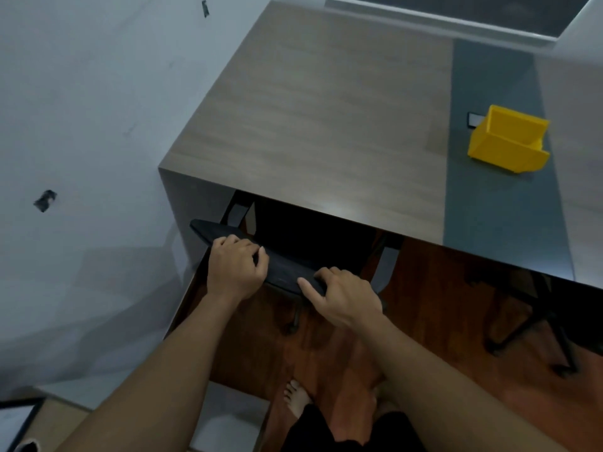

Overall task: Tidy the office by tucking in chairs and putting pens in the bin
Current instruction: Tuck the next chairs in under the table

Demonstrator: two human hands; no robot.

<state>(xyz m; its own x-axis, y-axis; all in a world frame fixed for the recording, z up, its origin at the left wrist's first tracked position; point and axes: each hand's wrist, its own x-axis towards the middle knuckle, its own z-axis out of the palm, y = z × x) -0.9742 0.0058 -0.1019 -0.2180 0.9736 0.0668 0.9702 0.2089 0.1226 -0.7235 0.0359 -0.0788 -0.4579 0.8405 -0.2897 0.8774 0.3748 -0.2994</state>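
A black office chair (pixel 287 269) stands at the desk's near-left corner, its seat hidden under the wooden desk (pixel 313 119). Only the top of its backrest shows. My left hand (pixel 236 267) curls over the backrest's left part, fingers wrapped on its top edge. My right hand (pixel 342 296) grips the backrest's right end, thumb pointing left along it. A yellow bin (pixel 509 141) sits on the desk's grey-blue strip at the right; its inside shows no pens from here.
A small dark rectangular object (pixel 473 120) lies just left of the bin. A white wall (pixel 91 125) closes the left side. A second chair's dark legs (pixel 528 327) stand under the desk at right. My bare feet (pixel 297 401) are on the reddish wood floor.
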